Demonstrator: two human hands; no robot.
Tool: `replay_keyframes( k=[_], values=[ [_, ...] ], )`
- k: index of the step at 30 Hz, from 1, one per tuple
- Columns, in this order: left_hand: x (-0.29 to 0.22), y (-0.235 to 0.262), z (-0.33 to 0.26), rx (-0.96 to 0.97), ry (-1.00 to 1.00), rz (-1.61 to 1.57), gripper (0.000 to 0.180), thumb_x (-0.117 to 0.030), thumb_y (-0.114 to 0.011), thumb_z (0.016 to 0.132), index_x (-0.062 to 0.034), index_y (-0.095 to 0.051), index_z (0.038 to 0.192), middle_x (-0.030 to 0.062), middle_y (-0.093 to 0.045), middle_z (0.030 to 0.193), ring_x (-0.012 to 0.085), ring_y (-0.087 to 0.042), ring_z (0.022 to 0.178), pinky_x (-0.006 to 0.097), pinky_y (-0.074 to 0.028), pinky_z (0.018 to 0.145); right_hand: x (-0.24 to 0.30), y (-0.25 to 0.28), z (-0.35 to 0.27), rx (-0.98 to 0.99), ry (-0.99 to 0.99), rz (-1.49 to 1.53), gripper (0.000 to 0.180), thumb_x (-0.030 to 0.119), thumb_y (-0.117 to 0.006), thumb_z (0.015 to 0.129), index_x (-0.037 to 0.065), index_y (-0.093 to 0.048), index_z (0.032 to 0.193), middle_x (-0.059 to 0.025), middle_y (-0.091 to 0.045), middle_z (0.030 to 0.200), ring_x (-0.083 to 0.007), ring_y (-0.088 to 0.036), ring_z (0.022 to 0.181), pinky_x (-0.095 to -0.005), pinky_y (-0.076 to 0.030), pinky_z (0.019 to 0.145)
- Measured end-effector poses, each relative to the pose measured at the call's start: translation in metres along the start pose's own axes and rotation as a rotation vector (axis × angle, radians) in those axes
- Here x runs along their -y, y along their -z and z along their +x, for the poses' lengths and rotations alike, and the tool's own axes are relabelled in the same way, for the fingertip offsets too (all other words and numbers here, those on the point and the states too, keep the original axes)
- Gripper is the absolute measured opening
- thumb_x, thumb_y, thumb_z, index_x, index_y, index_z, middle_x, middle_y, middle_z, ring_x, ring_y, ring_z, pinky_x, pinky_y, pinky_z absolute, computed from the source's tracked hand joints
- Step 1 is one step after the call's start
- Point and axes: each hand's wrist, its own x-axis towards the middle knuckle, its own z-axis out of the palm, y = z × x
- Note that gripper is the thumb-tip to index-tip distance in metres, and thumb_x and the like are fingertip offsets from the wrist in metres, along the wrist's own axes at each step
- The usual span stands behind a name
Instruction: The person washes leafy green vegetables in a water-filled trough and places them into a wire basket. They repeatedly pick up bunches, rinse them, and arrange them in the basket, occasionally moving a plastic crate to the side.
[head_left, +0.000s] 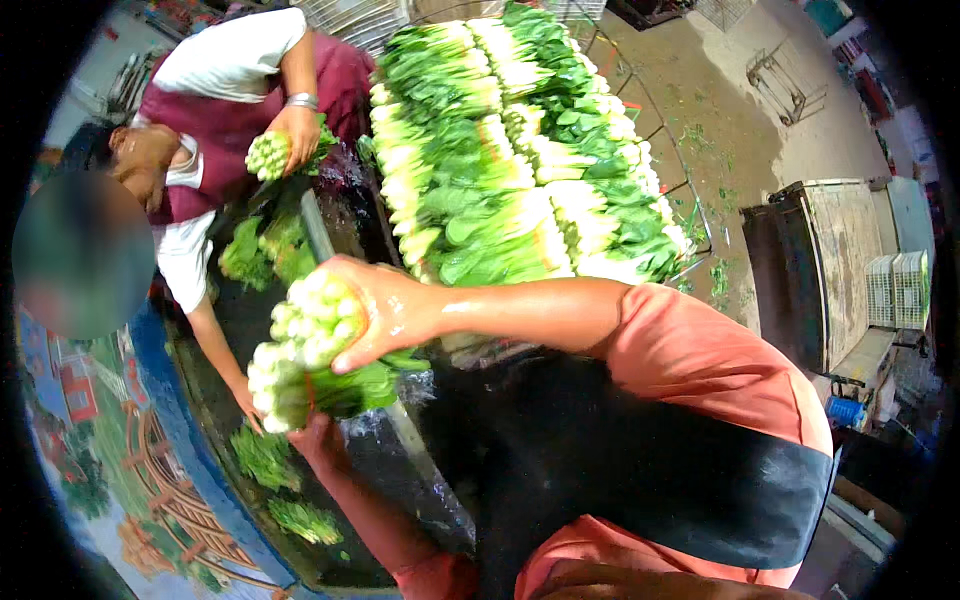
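Gripping with right hand (385, 310), over the dark trough (210, 405)

Clasping the far bunch of pale-stemmed leafy greens (318, 312) at its right side, inside the curled right hand, with thumb along the near edge; showing cut stem ends to the left. Touching the near bunch (280, 388) from its near side with the left hand (318, 440); cannot tell how far closed, being mostly hidden. Seen on the near bunch: a red band (308, 388).

Noted at far left: a co-worker's hand (295, 130) around another bunch (268, 156). Also a co-worker's other hand (252, 402), just beside the near bunch's left edge; contact unclear.

Lying in the trough: loose greens (265, 457), left of a long metal bar (425, 458). Stacked in rows at the far side, beyond the right forearm: many more bunches (485, 190). Standing at right: a wooden-sided box (845, 260) beside a white crate (895, 290).
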Motion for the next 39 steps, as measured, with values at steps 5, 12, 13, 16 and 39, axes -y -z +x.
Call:
replay_keyframes(
  k=[5, 12, 13, 16, 39],
  values=[
    [-0.050, -0.180, 0.099, 0.561, -0.207, 0.192, 0.136, -0.045, -0.097, 0.056, -0.0038, -0.020, 0.160, 0.0119, -0.044, 0.152, 0.0278, -0.048, 0.137, 0.044, -0.039, 0.116, 0.040, 0.198, -0.040, -0.064, -0.064, 0.154, 0.090, 0.020, -0.095, 0.068, 0.001, -0.045, 0.140, -0.0088, -0.061, 0.135, -0.0161, -0.058, 0.123, -0.0355, -0.044, 0.109],
    [-0.019, -0.357, 0.219, 1.137, 0.057, 0.601, 0.113, -0.003, -0.088, 0.064, -0.0041, -0.027, 0.159, 0.0132, -0.047, 0.152, 0.0231, -0.044, 0.140, 0.033, -0.031, 0.118, 0.059, 0.389, -0.073, -0.103, -0.498, -0.848, 0.078, 0.034, -0.089, 0.070, 0.003, -0.052, 0.130, -0.0165, -0.070, 0.106, -0.0311, -0.068, 0.102, -0.0398, -0.052, 0.093],
    [0.000, -0.383, 0.231, 1.152, 0.018, 0.784, 0.113, -0.004, -0.088, 0.066, -0.0084, -0.026, 0.160, 0.0153, -0.047, 0.152, 0.0233, -0.045, 0.139, 0.033, -0.032, 0.117, 0.047, 0.401, -0.072, -0.105, -0.585, -0.998, 0.079, 0.035, -0.087, 0.070, 0.002, -0.050, 0.131, -0.0213, -0.071, 0.101, -0.0402, -0.068, 0.100, -0.0436, -0.052, 0.090],
    [0.072, -0.425, 0.244, 1.115, -0.184, 1.036, 0.109, -0.021, -0.088, 0.072, -0.0146, -0.025, 0.161, 0.0204, -0.044, 0.154, 0.0361, -0.046, 0.140, 0.041, -0.035, 0.117, -0.031, 0.409, -0.079, -0.141, -0.511, -1.136, 0.092, 0.051, -0.083, 0.074, 0.003, -0.045, 0.142, -0.0251, -0.064, 0.123, -0.0411, -0.063, 0.113, -0.0487, -0.050, 0.096],
    [0.130, -0.453, 0.196, 0.907, -0.306, 1.303, 0.049, -0.040, -0.049, 0.104, -0.0211, -0.049, 0.150, 0.0155, -0.066, 0.128, 0.0372, -0.060, 0.117, 0.049, -0.043, 0.100, -0.081, 0.396, -0.110, -0.109, -0.237, -1.379, 0.082, 0.069, -0.059, 0.088, 0.005, -0.050, 0.139, -0.0232, -0.059, 0.125, -0.0374, -0.058, 0.115, -0.0541, -0.040, 0.102]
  ],
)
